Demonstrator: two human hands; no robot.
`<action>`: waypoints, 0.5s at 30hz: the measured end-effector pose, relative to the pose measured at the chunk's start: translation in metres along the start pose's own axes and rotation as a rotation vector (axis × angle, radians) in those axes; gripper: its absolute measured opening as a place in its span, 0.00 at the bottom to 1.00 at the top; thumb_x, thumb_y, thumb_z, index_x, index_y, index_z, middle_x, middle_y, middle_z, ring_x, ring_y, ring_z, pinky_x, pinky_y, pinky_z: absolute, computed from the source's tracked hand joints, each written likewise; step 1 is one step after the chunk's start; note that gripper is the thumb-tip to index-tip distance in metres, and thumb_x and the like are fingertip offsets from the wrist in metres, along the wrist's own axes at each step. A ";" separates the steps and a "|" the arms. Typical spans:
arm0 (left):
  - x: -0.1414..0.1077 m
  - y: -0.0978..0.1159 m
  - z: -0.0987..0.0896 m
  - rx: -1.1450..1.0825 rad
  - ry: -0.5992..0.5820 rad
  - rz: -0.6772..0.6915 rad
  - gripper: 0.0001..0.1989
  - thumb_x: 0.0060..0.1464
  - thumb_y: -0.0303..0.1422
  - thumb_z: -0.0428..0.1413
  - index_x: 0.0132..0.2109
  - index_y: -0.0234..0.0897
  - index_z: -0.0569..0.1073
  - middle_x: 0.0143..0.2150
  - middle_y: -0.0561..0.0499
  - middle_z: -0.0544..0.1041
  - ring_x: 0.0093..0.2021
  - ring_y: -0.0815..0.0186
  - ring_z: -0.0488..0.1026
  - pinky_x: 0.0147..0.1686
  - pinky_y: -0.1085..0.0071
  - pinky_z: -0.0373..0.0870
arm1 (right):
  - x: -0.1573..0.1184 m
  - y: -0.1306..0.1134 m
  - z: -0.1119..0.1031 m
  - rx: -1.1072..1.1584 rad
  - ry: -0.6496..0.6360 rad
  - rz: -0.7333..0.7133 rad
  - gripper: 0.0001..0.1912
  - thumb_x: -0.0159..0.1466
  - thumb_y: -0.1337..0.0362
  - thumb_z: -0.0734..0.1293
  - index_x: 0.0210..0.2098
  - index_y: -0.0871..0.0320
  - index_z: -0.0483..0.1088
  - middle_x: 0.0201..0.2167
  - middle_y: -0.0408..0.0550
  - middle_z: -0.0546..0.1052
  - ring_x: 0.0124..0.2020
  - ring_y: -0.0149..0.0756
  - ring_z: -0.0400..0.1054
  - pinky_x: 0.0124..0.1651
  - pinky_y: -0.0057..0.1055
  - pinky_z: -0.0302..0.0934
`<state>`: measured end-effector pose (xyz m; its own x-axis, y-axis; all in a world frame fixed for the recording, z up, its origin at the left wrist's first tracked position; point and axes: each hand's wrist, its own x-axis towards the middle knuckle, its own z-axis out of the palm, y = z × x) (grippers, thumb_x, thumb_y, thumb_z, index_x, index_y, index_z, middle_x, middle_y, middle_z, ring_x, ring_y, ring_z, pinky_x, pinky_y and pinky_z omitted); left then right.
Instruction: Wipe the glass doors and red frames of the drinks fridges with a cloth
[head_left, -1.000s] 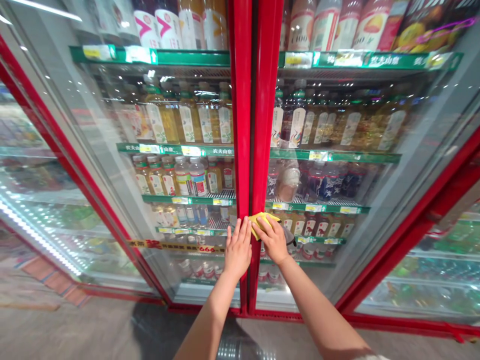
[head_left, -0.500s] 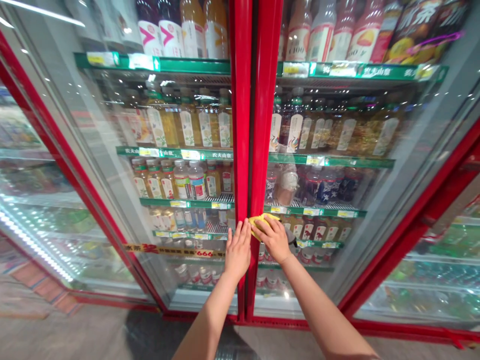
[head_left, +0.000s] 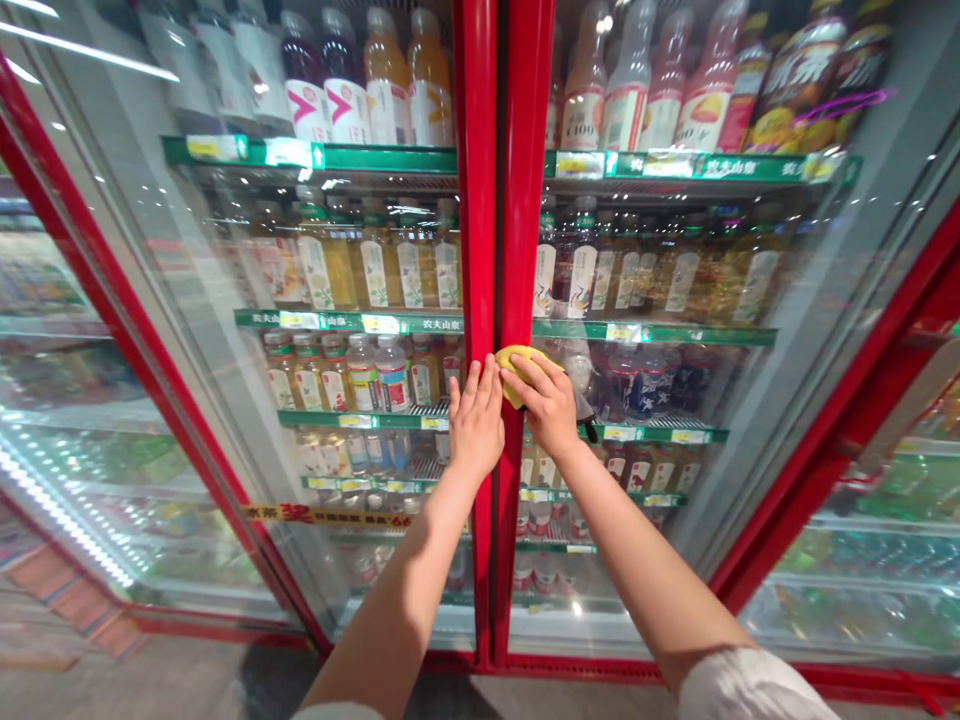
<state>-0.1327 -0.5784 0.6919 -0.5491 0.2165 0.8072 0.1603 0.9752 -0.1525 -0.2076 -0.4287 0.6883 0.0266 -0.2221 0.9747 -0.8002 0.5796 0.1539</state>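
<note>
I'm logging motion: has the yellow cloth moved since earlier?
Yes, up: the yellow cloth now shows mostly above the nearby green shelf edge; earlier it was below.

Cloth (head_left: pixel 521 352): yellow, bunched up, grey section plus a dark edge sticking out on its right side. Middle is mostly covered. Sits on the right frame (head_left: pixel 523 200), near mid-height in view, its right end overlapping the door glass side. Right frame: glossy red, upright. Left frame (head_left: pixel 478 180): same red, parallel, just beside it, narrow dark gap between the two.
</note>
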 end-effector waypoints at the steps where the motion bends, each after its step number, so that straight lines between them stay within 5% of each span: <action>1: -0.008 0.003 0.004 -0.010 -0.005 -0.010 0.41 0.56 0.20 0.46 0.76 0.32 0.45 0.77 0.43 0.46 0.78 0.57 0.36 0.75 0.44 0.34 | -0.009 -0.003 0.001 0.018 -0.007 0.010 0.22 0.74 0.68 0.58 0.64 0.48 0.70 0.64 0.46 0.73 0.69 0.39 0.58 0.69 0.42 0.59; 8: -0.089 0.011 0.035 -0.016 -0.126 -0.003 0.40 0.57 0.19 0.46 0.75 0.33 0.49 0.76 0.43 0.53 0.77 0.57 0.41 0.74 0.46 0.45 | -0.099 -0.034 -0.001 0.021 -0.108 0.004 0.25 0.73 0.70 0.58 0.67 0.50 0.66 0.63 0.49 0.74 0.68 0.40 0.61 0.64 0.42 0.65; 15: -0.082 0.018 0.025 -0.073 -0.080 -0.040 0.44 0.58 0.19 0.45 0.76 0.36 0.34 0.78 0.43 0.45 0.77 0.56 0.40 0.73 0.48 0.51 | -0.079 -0.016 -0.019 -0.176 0.008 0.167 0.30 0.69 0.73 0.60 0.68 0.45 0.63 0.68 0.48 0.67 0.72 0.45 0.54 0.67 0.48 0.58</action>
<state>-0.1054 -0.5772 0.6084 -0.6198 0.1835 0.7630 0.1949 0.9778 -0.0769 -0.1857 -0.4056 0.6122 -0.0920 -0.1056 0.9901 -0.6770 0.7358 0.0155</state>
